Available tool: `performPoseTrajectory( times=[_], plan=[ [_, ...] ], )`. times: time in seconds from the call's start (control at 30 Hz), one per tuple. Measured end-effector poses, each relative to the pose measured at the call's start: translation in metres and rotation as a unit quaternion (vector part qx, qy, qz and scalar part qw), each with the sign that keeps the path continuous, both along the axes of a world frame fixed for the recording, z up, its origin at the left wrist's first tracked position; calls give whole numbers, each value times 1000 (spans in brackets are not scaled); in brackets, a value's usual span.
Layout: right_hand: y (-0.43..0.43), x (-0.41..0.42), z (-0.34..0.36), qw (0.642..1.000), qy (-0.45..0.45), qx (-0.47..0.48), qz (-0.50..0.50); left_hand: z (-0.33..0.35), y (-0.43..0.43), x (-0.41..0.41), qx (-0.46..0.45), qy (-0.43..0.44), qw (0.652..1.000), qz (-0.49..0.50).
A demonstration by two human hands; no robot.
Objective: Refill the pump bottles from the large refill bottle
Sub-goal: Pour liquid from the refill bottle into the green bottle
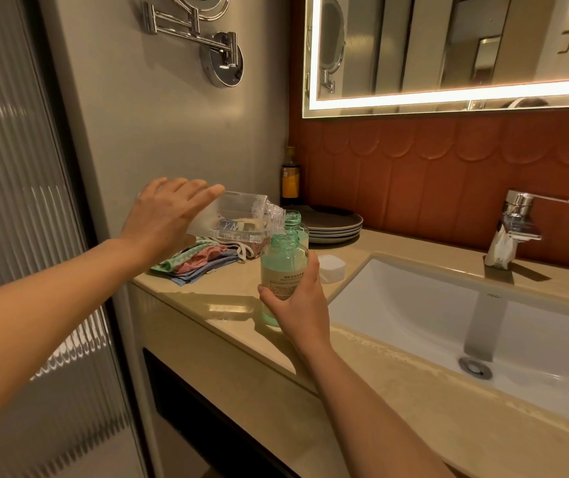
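The fingers of your left hand clasp the base of the clear refill bottle, tipped nearly level, its mouth over the open neck of a green bottle. Your right hand wraps its fingers round that bottle, upright on the tabletop beside the sink.

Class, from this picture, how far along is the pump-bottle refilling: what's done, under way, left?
Done: front teal translucent bottle and rear teal bottle are open; white square cap lies on the beige counter. In hand: the left hand tips the clear square refill bottle over the front one, in the right hand. Left: likely the rear bottle, level unclear.
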State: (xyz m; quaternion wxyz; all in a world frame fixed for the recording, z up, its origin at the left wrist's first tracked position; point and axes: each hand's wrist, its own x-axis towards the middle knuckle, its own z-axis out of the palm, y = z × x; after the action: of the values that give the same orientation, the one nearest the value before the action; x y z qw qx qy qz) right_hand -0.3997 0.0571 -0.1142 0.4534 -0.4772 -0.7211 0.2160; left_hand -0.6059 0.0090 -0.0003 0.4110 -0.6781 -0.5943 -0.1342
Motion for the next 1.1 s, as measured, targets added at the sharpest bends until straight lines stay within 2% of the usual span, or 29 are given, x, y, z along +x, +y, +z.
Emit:
performPoseTrajectory(
  times=[1.1],
  plan=[
    [-2, 1, 2, 1000, -9, -7, 5, 4, -2, 3, 12, 7, 1000, -9]
  ],
)
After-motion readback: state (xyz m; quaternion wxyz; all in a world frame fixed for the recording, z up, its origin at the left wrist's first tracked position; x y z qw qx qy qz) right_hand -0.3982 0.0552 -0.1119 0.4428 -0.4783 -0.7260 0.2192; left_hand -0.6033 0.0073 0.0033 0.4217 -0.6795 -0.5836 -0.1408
